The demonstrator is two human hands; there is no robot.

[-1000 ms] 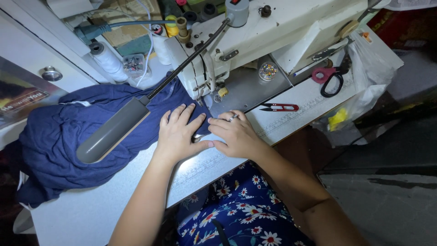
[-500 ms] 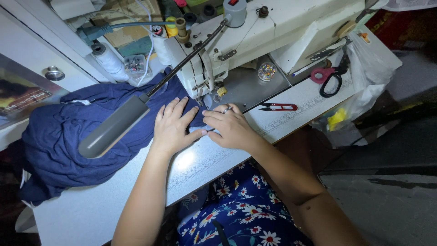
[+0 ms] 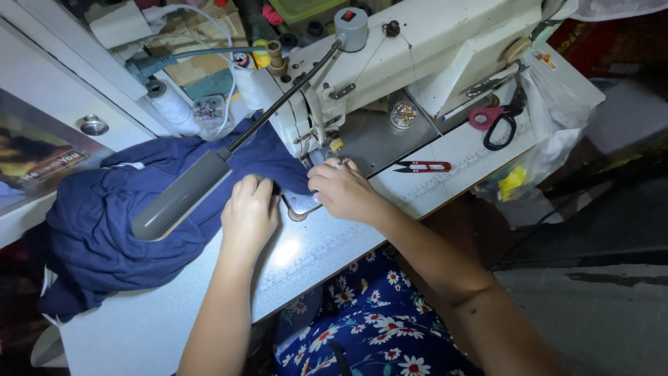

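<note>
Left hand [image 3: 249,212]: fingers curled and close together, tips pressed down on the edge of the dark navy blue knit fabric [image 3: 111,223], pinning it flat on the table; nothing gripped. Right hand [image 3: 342,189]: fingers bent and bunched narrow, tips at the fabric's right edge just beside the needle plate; whether they pinch the cloth cannot be told. The two hands sit near each other, a small gap between them.

The fabric lies heaped to the left, one strip running right under the head of the cream-coloured industrial sewing machine [image 3: 417,49]. A grey oblong lamp on a black flexible neck [image 3: 182,196] hangs over the cloth, left of the left hand.

Right of the right hand, on the pale grey worktable [image 3: 139,327]: red-handled thread snips [image 3: 423,166]. Farther right, scissors with pink and black handles [image 3: 497,120]. Far left, a white thread cone [image 3: 170,106].
</note>
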